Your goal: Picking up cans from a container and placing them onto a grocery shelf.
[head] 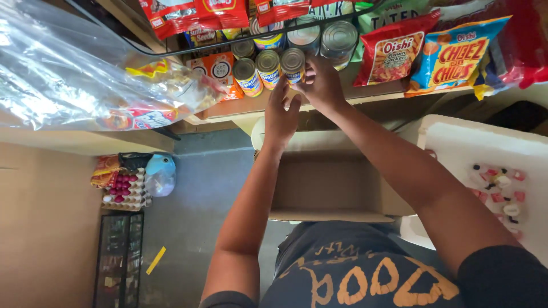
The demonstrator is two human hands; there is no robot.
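Both of my hands reach up to a row of small tin cans on a wooden shelf. My right hand [323,83] grips the rightmost small can [293,64] from its right side. My left hand [280,113] is just below that can, fingers apart and pointing up, its fingertips near the can's bottom, holding nothing I can see. Two more like cans [258,72] stand to the left in the same row. Below my arms an open brown cardboard box [325,185] looks bare inside.
Larger tins [339,37] stand behind the row. Snack bags [425,54] lean at the right of the shelf. A clear plastic bag of goods [85,80] hangs at left. A white foam box [485,165] holds small wrapped sweets. Egg trays [127,191] sit on the floor.
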